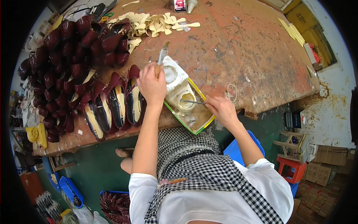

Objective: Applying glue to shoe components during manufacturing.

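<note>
My left hand (152,84) is closed around the wooden handle of a flat brush (162,54), its bristles pointing away from me. A thin dark rod (194,102) is pinched in my right hand (223,111), and its tip reaches into a round cup (187,107) with pale, creamy stuff inside. Behind that cup, a second round opening (170,74) shows in the same white, crusted holder. The holder stands in a tray with a yellow and green rim (182,125). Several dark red shoes (118,108) lie in a row left of the tray, black and beige inside.
A tall heap of glossy dark red shoes (67,48) covers the table's left side. Beige shoe-shaped pieces (149,23) are scattered behind it. Near the back lie a phone (179,5) and a nozzle-shaped bottle (191,6). A thin ring (232,92) lies right.
</note>
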A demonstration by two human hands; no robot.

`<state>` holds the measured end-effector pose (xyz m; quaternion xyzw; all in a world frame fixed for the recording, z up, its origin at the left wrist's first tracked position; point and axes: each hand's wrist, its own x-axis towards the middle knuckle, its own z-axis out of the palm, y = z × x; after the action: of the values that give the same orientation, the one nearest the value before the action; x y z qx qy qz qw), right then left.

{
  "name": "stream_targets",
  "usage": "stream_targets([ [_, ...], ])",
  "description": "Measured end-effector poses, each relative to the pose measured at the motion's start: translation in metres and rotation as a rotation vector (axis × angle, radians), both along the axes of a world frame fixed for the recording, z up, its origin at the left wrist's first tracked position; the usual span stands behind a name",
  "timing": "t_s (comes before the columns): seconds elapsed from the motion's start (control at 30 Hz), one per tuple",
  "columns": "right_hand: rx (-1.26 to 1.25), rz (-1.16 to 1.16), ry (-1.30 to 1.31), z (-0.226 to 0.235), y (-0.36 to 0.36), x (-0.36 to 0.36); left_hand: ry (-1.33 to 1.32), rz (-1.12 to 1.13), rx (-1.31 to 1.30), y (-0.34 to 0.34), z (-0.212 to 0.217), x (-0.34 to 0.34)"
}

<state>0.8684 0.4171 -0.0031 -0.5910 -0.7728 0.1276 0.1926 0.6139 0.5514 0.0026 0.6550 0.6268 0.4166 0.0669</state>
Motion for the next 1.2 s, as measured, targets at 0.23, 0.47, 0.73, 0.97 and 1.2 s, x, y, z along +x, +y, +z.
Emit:
stream_targets([
  [0.23, 0.014, 0.048, 0.035, 0.014, 0.001, -0.004, -0.012, 0.004, 0.012, 0.000, 0.000, 0.000],
  [0.47, 0.169, -0.013, -0.066, 0.004, 0.011, -0.006, 0.001, -0.004, 0.016, 0.000, 0.000, 0.000],
  [0.73, 0.240, 0.080, -0.072, -0.002, 0.033, 0.002, -0.003, -0.004, 0.027, 0.000, -0.001, -0.001],
  [0.97, 0.218, 0.134, -0.049, -0.004, 0.052, 0.014, 0.009, 0.010, 0.052, -0.001, 0.000, 0.001],
  [1.2, 0.242, 0.191, -0.080, 0.000, 0.074, 0.014, 0.001, -0.001, 0.028, 0.000, 0.001, 0.000],
])
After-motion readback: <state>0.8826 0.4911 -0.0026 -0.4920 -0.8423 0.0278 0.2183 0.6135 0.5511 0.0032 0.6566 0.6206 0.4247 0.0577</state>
